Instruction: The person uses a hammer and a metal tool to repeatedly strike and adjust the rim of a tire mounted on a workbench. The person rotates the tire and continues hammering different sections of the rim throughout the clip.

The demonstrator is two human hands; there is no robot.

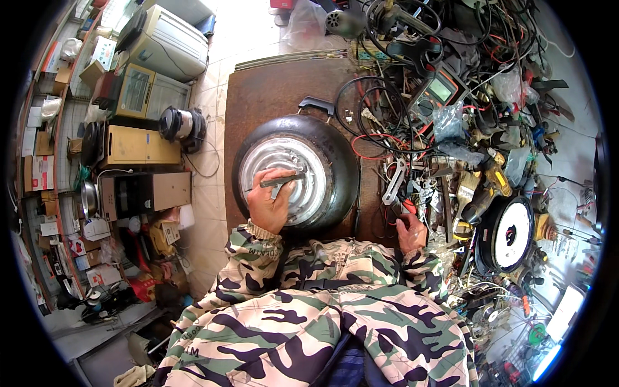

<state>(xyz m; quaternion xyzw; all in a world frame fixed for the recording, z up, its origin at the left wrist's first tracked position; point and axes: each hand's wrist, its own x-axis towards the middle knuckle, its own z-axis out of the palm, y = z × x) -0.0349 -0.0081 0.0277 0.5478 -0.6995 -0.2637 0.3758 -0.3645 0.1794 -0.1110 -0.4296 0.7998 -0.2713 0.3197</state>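
Note:
A dark round pot (pixel 342 161) lies tilted on the worktable, its silvery ringed metal face (pixel 306 205) toward me and a black handle (pixel 316 104) at the far side. My left hand (pixel 269 205) is over that face, fingers closed round a slim dark metal tool (pixel 282 181); its exact kind is unclear. To the right, my right hand (pixel 411 233) rests at the table's edge among the tools, fingers curled beside a small red-ended item (pixel 409 206). What it grips, if anything, is too small to make out.
Brown worktable (pixel 258 97) under the pot. Tools crowd the right side: a multimeter (pixel 440 89), looped black cables (pixel 374 87), a yellow drill (pixel 498 177) and a black-rimmed white disc (pixel 514 233). On the left stand a rice cooker (pixel 177 122), cabinets and loaded shelves.

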